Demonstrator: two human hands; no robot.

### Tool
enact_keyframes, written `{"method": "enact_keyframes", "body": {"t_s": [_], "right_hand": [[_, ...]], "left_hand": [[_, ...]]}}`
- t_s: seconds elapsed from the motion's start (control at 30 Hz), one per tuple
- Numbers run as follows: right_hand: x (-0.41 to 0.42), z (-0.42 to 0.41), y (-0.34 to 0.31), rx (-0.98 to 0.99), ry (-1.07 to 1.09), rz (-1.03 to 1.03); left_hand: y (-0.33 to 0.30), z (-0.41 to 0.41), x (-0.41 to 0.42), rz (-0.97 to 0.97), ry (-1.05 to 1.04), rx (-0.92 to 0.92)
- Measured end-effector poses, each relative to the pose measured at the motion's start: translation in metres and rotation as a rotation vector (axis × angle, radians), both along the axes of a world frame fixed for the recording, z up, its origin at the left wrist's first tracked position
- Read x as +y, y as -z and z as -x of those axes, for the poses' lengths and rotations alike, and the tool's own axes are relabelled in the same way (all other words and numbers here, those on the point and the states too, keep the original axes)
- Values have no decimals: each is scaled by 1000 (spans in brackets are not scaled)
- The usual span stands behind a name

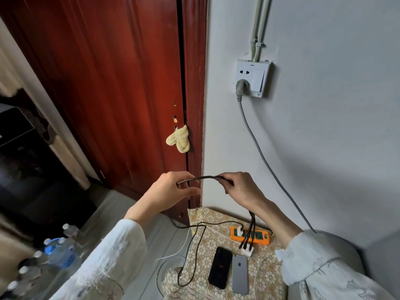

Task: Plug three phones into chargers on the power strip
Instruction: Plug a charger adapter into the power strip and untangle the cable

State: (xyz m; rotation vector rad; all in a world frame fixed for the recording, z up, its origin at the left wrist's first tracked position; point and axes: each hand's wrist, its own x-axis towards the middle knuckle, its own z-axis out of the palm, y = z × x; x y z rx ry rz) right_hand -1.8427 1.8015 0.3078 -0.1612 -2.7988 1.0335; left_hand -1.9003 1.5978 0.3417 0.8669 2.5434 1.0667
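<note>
1. Phones: black phone (220,267) and grey phone (239,274) lie side by side on patterned cloth (207,241), near of orange power strip (250,235).
2. White charger (239,231) sits in the strip's left socket.
3. Left hand (171,191) and right hand (240,188) both pinch braided cable (199,178), held mid-air between them.
4. Cable's branch ends hang below right hand, over the strip.

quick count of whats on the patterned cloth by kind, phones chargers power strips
Phones: 2, a black phone and a grey phone, lying side by side.
White chargers: 2, one plugged into the strip, one loose in front of it with dark cables attached.
Power strips: 1, the orange power strip.
Total: 5. A third phone is not in view.
</note>
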Motion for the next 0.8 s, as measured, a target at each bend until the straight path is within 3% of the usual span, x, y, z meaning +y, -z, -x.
{"method": "enact_keyframes", "body": {"t_s": [0.17,0.27,0.37,0.47,0.6,0.7,0.8], "right_hand": [[6,-3,-5,43,1,-116],[5,-5,-5,28,1,-116],[-8,0,-6,83,-55,-52],[-11,6,-4,26,-73,49],[2,-3,21,-196,-58,154],[3,-8,33,-208,-25,192],[3,-2,34,-191,7,117]], "left_hand": [[-6,-4,4,-92,120,-98],[-10,-1,3,0,142,-206],[-2,-4,11,65,119,-126],[2,-8,12,-67,42,-64],[-4,0,-1,-371,-78,-169],[-9,5,-9,-584,-111,-251],[-11,5,-13,-654,-129,-309]]}}
